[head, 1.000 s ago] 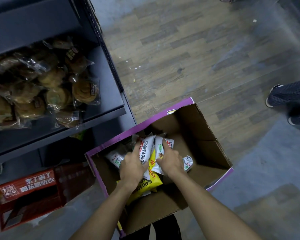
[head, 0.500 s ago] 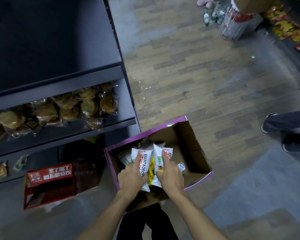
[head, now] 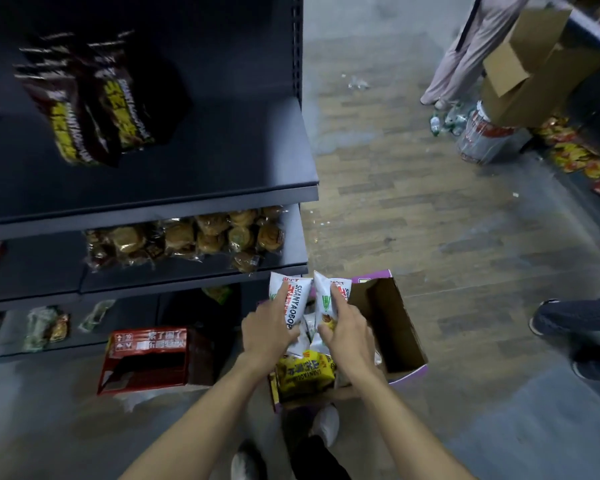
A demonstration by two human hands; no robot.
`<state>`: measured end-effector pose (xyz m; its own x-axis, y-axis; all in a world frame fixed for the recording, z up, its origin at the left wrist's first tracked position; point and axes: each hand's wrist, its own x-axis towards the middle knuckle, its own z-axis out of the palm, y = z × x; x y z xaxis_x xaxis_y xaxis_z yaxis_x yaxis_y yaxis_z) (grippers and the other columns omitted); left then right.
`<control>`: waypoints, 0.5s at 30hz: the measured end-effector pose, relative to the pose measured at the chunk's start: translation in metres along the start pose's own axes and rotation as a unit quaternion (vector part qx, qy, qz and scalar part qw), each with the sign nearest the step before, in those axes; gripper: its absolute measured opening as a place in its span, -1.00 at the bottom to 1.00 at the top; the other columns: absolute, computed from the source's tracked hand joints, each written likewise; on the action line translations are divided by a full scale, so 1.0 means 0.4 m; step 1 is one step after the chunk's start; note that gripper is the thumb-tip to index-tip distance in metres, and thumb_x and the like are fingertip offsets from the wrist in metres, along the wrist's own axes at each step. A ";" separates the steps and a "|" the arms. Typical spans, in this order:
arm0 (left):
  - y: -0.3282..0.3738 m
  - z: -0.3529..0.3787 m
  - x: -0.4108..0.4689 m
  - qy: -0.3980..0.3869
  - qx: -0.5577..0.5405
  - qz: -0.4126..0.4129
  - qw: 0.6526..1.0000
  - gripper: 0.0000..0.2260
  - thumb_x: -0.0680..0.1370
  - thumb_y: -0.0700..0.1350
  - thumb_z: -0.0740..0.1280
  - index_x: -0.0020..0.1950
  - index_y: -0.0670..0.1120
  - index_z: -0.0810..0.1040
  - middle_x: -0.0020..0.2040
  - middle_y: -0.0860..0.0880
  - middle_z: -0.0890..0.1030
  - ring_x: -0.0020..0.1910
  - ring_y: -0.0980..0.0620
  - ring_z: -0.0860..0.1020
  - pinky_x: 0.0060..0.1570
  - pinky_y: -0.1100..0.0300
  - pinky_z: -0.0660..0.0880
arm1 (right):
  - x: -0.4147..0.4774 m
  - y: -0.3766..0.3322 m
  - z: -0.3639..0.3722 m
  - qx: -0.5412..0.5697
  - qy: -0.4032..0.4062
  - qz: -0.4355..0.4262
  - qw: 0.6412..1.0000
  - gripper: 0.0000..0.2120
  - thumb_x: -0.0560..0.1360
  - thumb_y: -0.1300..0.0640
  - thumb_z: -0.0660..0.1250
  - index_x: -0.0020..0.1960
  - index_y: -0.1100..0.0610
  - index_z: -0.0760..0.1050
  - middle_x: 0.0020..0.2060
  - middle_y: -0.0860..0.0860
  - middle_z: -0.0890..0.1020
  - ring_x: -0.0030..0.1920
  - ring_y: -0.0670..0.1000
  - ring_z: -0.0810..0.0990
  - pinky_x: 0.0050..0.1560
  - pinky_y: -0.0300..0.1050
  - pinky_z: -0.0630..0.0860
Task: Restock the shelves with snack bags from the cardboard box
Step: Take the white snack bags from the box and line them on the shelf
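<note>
Our left grip [head: 267,329] is clamped on 1 white snack bag [head: 297,301], fingers curled across its front where red and black lettering runs lengthwise. Our right grip [head: 347,332] is clamped the same way on a 2nd white bag [head: 326,296] with a green mark. We hold the 2 bags upright and side by side, so close that we cannot tell whether they touch. They are raised over the open cardboard box [head: 388,323], and their top edges reach just below the front lip of the middle shelf [head: 194,277].

The box has a purple outer face and sits on the floor at the foot of the shelving, its far half showing bare brown walls. A yellow snack bag [head: 305,370] lies in its near end under our wrists, and more white packs [head: 307,329] show between our hands.

On the upper shelf [head: 222,161], dark bags with yellow lettering [head: 94,109] stand toward the left, blurred. The middle shelf carries a row of clear-wrapped pastries [head: 187,237]. A red carton [head: 149,358] rests on the floor left of the box. Across the aisle, another person's legs [head: 465,53] stand beside stacked brown cartons [head: 527,71], and a dark shoe [head: 548,317] shows at the right edge.
</note>
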<state>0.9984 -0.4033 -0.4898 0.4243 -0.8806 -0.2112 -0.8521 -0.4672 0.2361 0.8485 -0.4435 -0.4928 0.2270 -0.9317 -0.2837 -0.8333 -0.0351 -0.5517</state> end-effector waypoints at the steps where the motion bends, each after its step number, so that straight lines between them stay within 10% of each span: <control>1: -0.013 -0.031 -0.005 0.016 0.003 -0.002 1.000 -0.22 0.44 0.23 0.33 0.57 0.16 0.02 0.14 -0.02 0.57 0.09 -0.08 0.57 -0.06 0.08 0.49 | -0.011 -0.031 -0.004 0.012 0.012 -0.011 1.000 -0.26 0.49 0.03 0.40 0.54 -0.22 0.10 0.15 0.02 0.54 0.15 0.15 0.55 0.04 0.00 0.47; 15: -0.227 -0.565 -0.095 0.271 -0.073 0.012 0.960 -0.23 0.45 0.22 0.34 0.57 0.17 0.03 0.01 0.03 0.57 0.01 -0.06 0.59 -0.12 0.07 0.50 | -0.125 -0.567 -0.156 0.049 0.158 -0.227 0.960 -0.31 0.50 0.12 0.39 0.52 -0.18 0.18 -0.01 0.03 0.56 0.00 0.14 0.56 -0.05 0.03 0.51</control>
<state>1.1288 -0.3454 -0.2888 0.5354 -0.7849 0.3119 -0.8289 -0.4173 0.3726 0.9949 -0.4116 -0.3046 0.3787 -0.8921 0.2466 -0.6290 -0.4435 -0.6385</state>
